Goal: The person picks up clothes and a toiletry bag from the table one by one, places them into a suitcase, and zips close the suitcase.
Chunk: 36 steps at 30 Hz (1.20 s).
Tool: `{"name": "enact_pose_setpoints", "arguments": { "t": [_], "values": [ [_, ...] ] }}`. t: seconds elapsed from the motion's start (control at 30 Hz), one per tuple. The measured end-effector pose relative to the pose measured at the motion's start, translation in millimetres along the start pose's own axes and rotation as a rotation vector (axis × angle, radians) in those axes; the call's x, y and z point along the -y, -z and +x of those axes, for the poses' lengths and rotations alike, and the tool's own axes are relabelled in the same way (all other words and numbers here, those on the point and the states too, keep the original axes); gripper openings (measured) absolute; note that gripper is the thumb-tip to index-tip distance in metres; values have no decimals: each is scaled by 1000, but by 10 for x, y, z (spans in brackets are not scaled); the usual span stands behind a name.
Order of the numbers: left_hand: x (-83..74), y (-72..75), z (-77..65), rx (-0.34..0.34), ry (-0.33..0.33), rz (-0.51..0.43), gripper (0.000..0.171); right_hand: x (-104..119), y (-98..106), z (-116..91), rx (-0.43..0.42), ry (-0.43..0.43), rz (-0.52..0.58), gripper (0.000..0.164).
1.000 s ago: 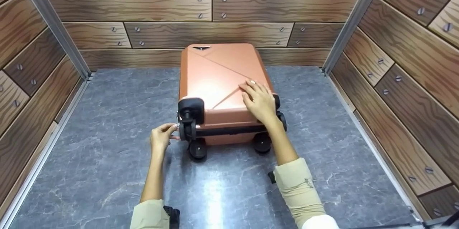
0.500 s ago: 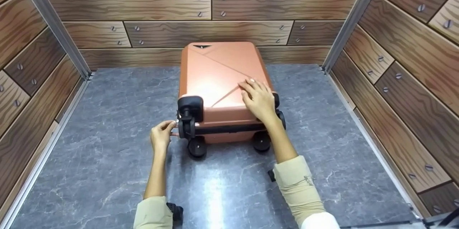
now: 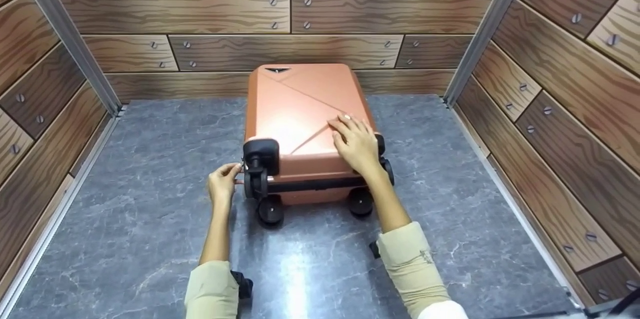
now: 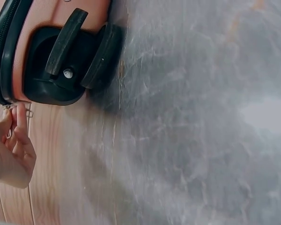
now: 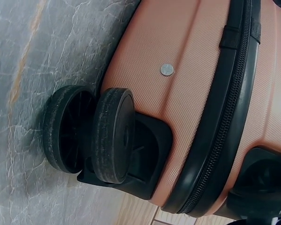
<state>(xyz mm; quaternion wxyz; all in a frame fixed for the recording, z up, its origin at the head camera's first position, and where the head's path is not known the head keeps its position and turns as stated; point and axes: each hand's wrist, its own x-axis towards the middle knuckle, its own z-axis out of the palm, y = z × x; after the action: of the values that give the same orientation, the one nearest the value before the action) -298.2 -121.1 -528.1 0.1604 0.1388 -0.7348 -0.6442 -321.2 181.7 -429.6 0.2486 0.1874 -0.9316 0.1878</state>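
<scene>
A rose-gold hard-shell suitcase [image 3: 300, 104] lies flat on the floor, its wheeled end toward me. My left hand [image 3: 221, 184] is at its near left corner, just beside the black wheel [image 3: 255, 184]. In the left wrist view, thumb and fingers pinch a small metal zipper pull [image 4: 9, 133] at the edge of the black zipper band [image 4: 7, 51]. My right hand [image 3: 357, 146] rests with extended fingers on the top shell, near the right edge. The right wrist view shows the zipper [image 5: 222, 131] running closed along the wheeled end.
Wood-patterned walls [image 3: 225, 11] enclose the grey marbled floor [image 3: 165, 169] on the left, right and back. The suitcase's far end is close to the back wall. A metal strip [image 3: 520, 219] edges the floor at right.
My left hand has shifted slightly away from me along the suitcase's left side, still pinching the zipper pull. The right hand stays in the same place on the shell.
</scene>
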Motion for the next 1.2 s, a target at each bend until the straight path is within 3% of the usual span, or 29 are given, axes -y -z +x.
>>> {"name": "enact_pose_setpoints", "arguments": {
  "t": [0.37, 0.63, 0.97, 1.2],
  "values": [
    [82, -14, 3, 3, -10, 74, 23, 22, -2, -13, 27, -30, 5, 36],
    [106, 7, -21, 44, 7, 40, 26, 23, -11, -6, 19, -14, -4, 36],
    [103, 162, -7, 67, 0, 54, 28, 20, -17, 16, 36, -12, 2, 36],
    [18, 314, 32, 80, -11, 87, 28, 1, -7, 5, 57, -15, -9, 36]
  ]
}}
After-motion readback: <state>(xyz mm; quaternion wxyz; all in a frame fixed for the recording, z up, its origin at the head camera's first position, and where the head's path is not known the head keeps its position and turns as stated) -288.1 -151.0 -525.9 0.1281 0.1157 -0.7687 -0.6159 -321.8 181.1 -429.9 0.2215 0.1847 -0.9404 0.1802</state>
